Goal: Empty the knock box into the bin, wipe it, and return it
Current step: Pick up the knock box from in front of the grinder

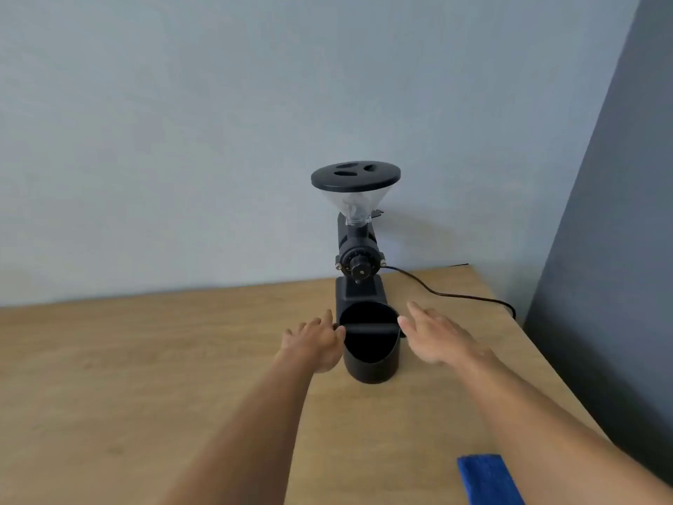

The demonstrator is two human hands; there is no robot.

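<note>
1. Wooden tabletop [182,359]: the knock box [370,344] stands upright directly in front of the grinder [358,249].
2. Pickup looks to be the step in hand; next, both palms must close on its walls.
3. Left hand [313,344] touches the box's left rim, fingers spread, nothing gripped.
4. Right hand [433,337] sits just right of it, fingers extended, empty.

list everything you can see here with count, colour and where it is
knock box: 1, black, upright on the table, just in front of the grinder, bar across its top
coffee grinder: 1, black with a clear hopper and black lid, at the table's far edge by the wall
power cord: 1, dark, trailing from the grinder to the right
cloth: 1, blue, near right corner of the table
table: 1, light wood
left hand: 1, open, at the knock box's left side
right hand: 1, open, at its right side
</note>
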